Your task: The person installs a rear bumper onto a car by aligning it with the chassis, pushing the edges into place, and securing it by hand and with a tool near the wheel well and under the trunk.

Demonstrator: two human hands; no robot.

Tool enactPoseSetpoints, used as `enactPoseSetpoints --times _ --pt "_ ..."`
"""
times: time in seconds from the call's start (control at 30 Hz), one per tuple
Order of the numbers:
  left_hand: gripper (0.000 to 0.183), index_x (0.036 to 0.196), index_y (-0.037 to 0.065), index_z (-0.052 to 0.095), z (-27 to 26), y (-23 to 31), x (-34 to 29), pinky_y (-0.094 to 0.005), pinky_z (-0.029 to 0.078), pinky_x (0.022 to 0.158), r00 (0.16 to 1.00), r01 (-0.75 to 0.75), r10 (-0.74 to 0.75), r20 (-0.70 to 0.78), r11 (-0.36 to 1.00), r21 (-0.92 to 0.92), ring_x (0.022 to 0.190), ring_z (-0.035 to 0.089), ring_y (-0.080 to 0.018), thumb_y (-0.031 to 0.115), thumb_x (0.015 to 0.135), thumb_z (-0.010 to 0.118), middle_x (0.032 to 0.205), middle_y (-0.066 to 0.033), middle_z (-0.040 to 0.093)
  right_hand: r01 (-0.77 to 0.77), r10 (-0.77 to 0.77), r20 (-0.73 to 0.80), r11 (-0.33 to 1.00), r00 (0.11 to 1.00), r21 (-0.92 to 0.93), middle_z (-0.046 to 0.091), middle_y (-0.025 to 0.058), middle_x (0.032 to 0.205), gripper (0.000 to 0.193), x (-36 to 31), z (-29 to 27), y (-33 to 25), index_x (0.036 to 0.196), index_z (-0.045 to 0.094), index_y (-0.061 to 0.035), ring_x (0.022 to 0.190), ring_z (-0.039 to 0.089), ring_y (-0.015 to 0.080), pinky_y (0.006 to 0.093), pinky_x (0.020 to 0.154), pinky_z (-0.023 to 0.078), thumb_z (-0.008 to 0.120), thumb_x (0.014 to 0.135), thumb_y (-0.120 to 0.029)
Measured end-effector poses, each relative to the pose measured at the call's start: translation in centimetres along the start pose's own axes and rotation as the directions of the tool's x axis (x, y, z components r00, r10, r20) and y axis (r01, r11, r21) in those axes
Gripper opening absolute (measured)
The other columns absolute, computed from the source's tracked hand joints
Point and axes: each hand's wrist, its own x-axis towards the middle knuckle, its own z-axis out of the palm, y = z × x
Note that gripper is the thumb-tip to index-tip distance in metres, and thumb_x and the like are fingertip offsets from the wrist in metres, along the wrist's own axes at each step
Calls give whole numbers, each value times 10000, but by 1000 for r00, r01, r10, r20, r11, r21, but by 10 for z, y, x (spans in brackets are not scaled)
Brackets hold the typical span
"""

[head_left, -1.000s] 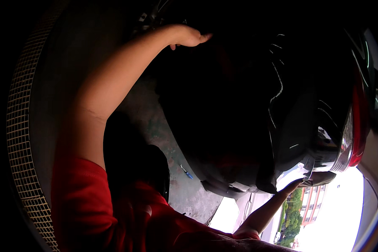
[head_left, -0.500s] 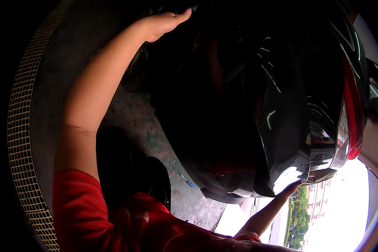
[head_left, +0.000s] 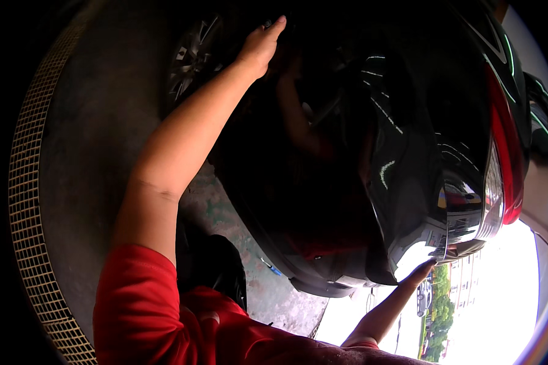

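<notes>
My left arm reaches up to the dark side of a black car [head_left: 323,182]. My left hand [head_left: 263,47] is closed beside the bodywork, near a spoked wheel [head_left: 192,61]. Its thumb points upward, and a small greyish bit shows by it, too dark to name. The other fingers are mostly hidden. At the lower right, my right hand [head_left: 425,271] touches the lower edge of the glossy bumper corner [head_left: 420,240], below the red and clear tail light [head_left: 506,152]. Its fingers are lost against the panel and glare.
A blue-handled tool [head_left: 271,267] lies on the stained floor [head_left: 280,298] under the bumper. A pale floor grating [head_left: 27,201] runs along the left. Bright daylight, trees [head_left: 439,310] and a parked car [head_left: 424,298] show at the lower right.
My left hand and forearm have moved right and slightly down, and the wheel's spokes show now. The car appears slightly further left in the view. My right hand stays at the bumper's edge.
</notes>
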Motion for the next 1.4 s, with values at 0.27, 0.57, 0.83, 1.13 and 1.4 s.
enactPoseSetpoints --times 0.27,0.57,0.83,1.13,1.4 --pt "428 1028 56 585 -31 -2 43 -276 439 750 995 -98 82 54 810 578 824 554 -150 443 846 565 888 -38 621 -83 15 -171 915 985 -396 358 82 1382 514 23 62 -68 1356 328 -40 1251 346 217 401 1038 224 305 964 -373" --pt "379 1132 5 515 -6 5 17 -308 471 821 979 38 -47 197 998 48 959 580 -197 216 841 633 1003 -92 620 70 2 173 -919 985 -387 168 112 1464 658 -6 -2 20 1403 176 -21 1345 145 224 376 1102 88 279 945 -482" --pt "794 1342 -43 127 -6 41 14 -388 531 758 928 272 -354 118 859 434 938 611 -256 204 811 664 1132 -200 541 70 -41 240 -897 970 -437 231 111 1444 713 -16 -33 51 1384 229 -30 1340 158 242 412 1096 65 412 888 -507" --pt "718 1425 181 90 -4 37 12 -361 536 681 918 247 -374 131 798 550 837 635 -191 222 887 563 1070 -96 596 31 -65 143 -812 988 -583 304 93 1407 639 -4 1 -7 1346 301 2 1313 224 200 349 1102 77 446 894 -426" --pt "536 1389 197 267 -4 28 16 -346 536 661 900 253 -396 182 814 522 804 629 -153 237 915 513 1015 -46 616 -14 -63 57 -786 996 -619 96 119 1486 651 -11 -6 -3 1403 143 3 1366 85 206 346 1107 10 329 942 -417"
